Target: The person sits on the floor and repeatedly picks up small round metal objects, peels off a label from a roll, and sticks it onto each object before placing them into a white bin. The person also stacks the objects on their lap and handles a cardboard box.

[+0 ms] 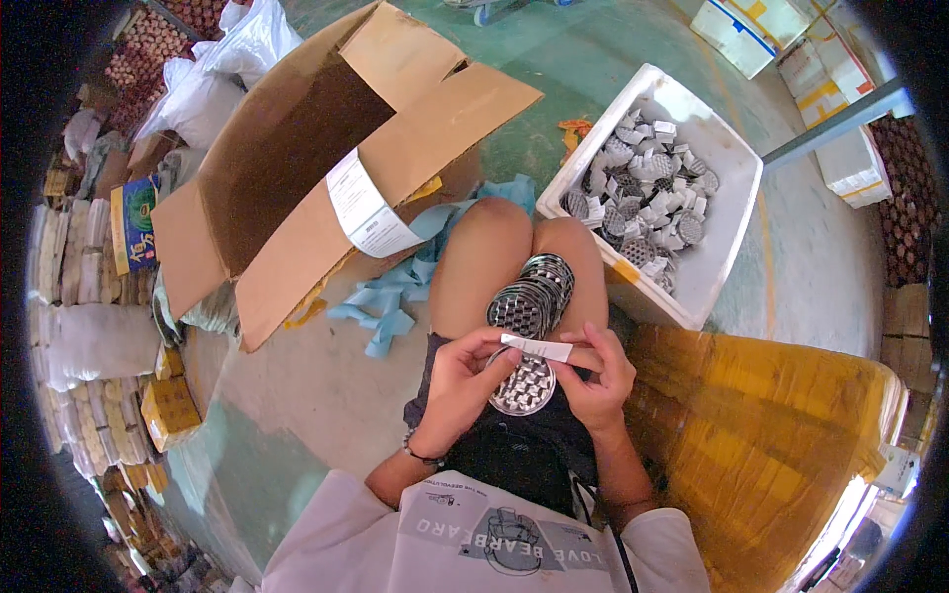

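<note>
My left hand (467,378) pinches a round, shiny metallic disc (525,391) with a checkered surface; its thumb lies over the disc's upper edge. Across the top of the disc runs a small white paper label (537,347) with print on it. The label's right end is between the fingers of my right hand (602,374). Whether the label is fastened to the disc, I cannot tell. Between my thighs leans a stack of similar discs (532,295), just beyond the held one.
A white foam box (730,244) at front right holds many labelled discs (652,185). At front left stands an opened cardboard carton (296,282). Blue strips (385,304) lie on the floor beside my legs. To my right is a box wrapped in brown tape (756,430).
</note>
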`<control>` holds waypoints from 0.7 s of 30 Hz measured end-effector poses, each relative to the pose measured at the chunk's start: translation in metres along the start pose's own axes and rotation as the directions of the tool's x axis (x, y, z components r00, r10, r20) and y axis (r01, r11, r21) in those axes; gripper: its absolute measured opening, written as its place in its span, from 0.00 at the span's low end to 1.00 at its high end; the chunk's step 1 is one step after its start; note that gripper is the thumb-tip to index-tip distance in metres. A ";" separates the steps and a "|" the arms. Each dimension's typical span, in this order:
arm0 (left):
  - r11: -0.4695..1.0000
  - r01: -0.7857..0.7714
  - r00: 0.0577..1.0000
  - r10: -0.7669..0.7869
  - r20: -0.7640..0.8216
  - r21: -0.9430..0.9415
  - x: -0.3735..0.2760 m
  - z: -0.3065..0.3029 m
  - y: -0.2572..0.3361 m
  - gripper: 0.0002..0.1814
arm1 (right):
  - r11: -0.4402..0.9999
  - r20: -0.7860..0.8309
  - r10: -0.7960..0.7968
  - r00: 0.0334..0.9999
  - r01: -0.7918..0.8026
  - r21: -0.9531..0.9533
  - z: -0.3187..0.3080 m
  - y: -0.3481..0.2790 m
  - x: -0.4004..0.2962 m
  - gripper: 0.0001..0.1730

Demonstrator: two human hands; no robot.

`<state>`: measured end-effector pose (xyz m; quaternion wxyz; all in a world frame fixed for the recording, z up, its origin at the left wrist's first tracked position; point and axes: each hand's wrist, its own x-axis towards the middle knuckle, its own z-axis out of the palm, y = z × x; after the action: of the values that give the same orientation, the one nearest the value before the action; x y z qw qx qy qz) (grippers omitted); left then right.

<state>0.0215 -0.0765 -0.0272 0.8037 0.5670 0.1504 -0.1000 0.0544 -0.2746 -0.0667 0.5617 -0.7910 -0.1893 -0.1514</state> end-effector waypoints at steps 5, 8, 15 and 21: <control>0.999 -0.036 0.999 0.037 -0.033 0.017 -0.002 0.000 0.001 0.13 | 1.000 -0.003 -0.007 1.000 0.007 -0.017 -0.001 -0.004 0.001 0.34; 0.998 -0.056 0.997 0.058 -0.047 0.043 0.000 0.000 -0.001 0.11 | 0.997 0.026 -0.069 0.997 0.070 -0.045 -0.003 -0.005 0.008 0.36; 0.966 -0.077 0.997 0.076 0.011 0.246 -0.007 -0.005 0.009 0.06 | 0.959 0.077 -0.248 0.966 0.257 -0.123 -0.014 -0.009 0.016 0.37; 0.841 -0.338 0.905 0.168 0.390 0.423 -0.015 -0.005 0.046 0.08 | 0.943 0.169 -0.324 0.931 0.304 0.132 -0.014 -0.028 0.015 0.39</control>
<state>0.0217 -0.0565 0.0169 0.6569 0.7378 -0.0968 -0.1213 0.0543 -0.2773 -0.0318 0.5500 -0.7311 -0.3732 -0.1541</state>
